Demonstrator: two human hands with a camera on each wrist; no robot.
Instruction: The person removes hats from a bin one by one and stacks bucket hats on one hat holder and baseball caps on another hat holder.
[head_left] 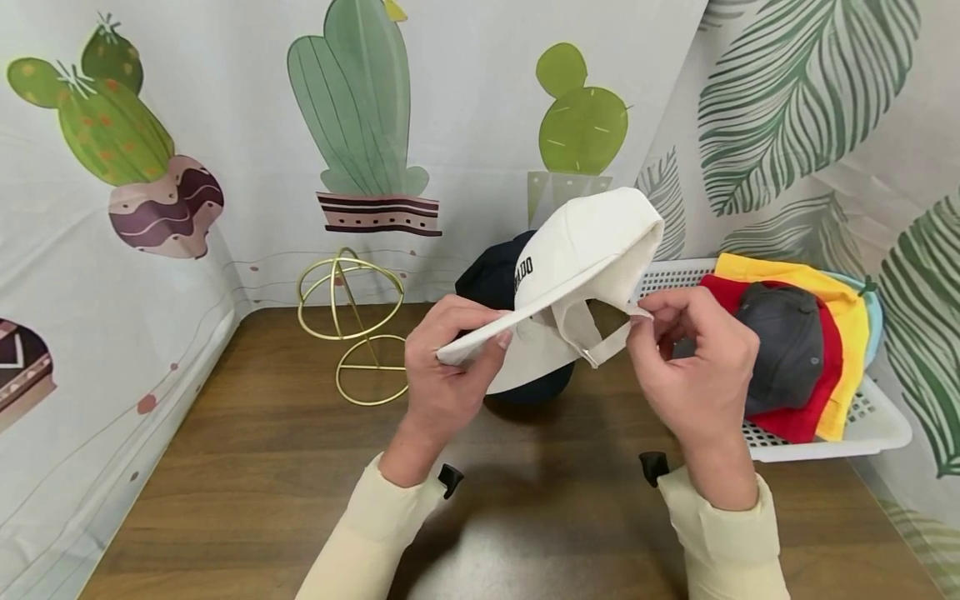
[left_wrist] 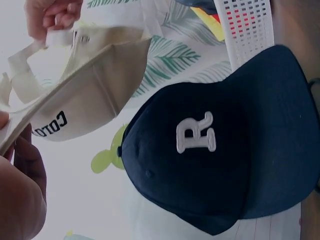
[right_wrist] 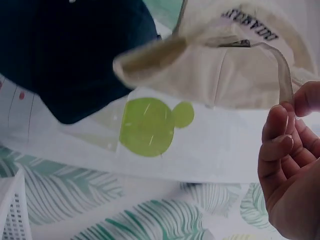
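Observation:
A cream baseball cap (head_left: 581,233) with dark lettering is held up above the table, tilted on its side. My left hand (head_left: 453,354) pinches the edge of its brim between thumb and fingers. At the cap's back, my right hand (head_left: 693,358) pinches the adjustable strap, seen closer in the right wrist view as a thin cream band (right_wrist: 286,82). Behind the cream cap is a navy cap (left_wrist: 190,145) with a white letter R on its front, partly hidden in the head view.
A gold wire stand (head_left: 348,325) of rings is left of the navy cap on the wooden table (head_left: 285,483). At the right, a white perforated basket (head_left: 832,450) holds a dark grey cap (head_left: 783,346) over red, yellow and light blue items. A patterned cloth (head_left: 465,108) hangs behind.

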